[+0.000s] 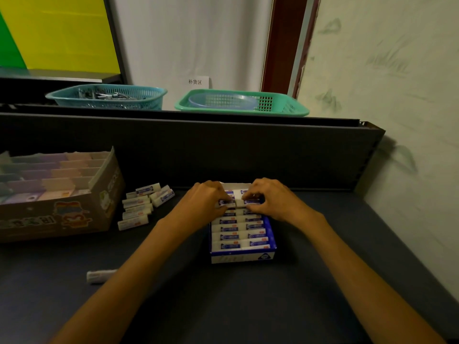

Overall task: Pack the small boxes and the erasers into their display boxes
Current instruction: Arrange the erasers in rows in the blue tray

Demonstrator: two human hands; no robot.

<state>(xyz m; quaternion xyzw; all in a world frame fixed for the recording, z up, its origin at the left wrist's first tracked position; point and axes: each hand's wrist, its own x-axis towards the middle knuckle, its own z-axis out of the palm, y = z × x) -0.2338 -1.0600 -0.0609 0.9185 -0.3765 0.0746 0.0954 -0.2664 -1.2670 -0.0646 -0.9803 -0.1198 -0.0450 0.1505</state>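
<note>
A blue and white display box stands on the dark table in the middle, filled with two columns of white erasers in blue sleeves. My left hand and my right hand are both at the far end of this box, each with curled fingers pinching an eraser at the top row. A loose pile of several erasers lies left of the box. One more eraser lies alone near my left forearm. A brown cardboard display box with pastel small boxes stands at the far left.
A dark partition wall runs behind the table. Beyond it sit a teal basket with metal items and a green basket holding a pale bowl. A wall closes the right side.
</note>
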